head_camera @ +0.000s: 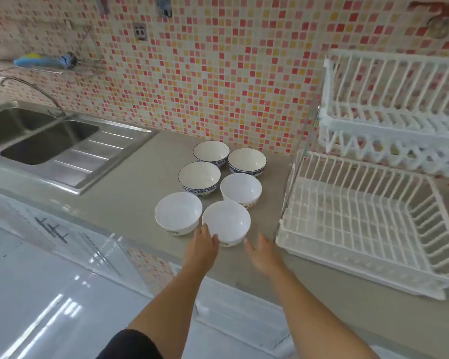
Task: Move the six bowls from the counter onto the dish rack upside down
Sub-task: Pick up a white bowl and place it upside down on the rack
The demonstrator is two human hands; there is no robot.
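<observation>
Both hands reach in over the front edge of the surface (130, 203). The left hand (205, 244) already touches the rim of the nearest bowl (226, 224); the right hand (263, 255) is spread open just beside it, holding nothing. Best to cup both sides, lift clear of its neighbour, then flip. Five more bowls sit upright behind, toward the back wall. The dish rack (360, 229) waits empty at the right end.
</observation>
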